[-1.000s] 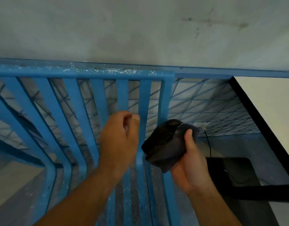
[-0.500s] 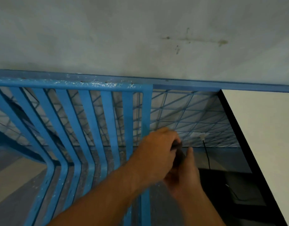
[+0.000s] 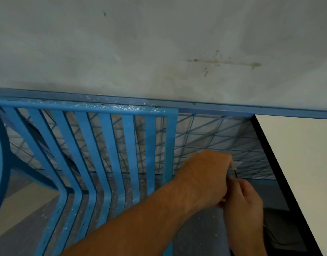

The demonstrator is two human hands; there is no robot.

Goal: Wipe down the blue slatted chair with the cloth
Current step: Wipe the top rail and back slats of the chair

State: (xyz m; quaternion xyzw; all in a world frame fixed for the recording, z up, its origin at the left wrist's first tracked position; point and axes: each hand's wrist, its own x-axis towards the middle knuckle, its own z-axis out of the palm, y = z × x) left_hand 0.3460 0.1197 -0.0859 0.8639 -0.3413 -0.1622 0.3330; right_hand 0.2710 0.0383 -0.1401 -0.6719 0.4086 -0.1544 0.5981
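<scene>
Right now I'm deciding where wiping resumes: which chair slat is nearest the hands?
The rightmost slat, the chair's edge upright. The left hand reaches across its lower part; every other slat lies farther left.

Stained grey wall (image 3: 159, 43), blue wire mesh (image 3: 214, 137), black-edged cream tabletop (image 3: 303, 163), speckled floor (image 3: 195, 228)

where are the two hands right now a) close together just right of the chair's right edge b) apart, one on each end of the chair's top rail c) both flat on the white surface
a: the left hand and right hand meet just right of the blue slatted chair, off the top rail and the white surface.
</scene>
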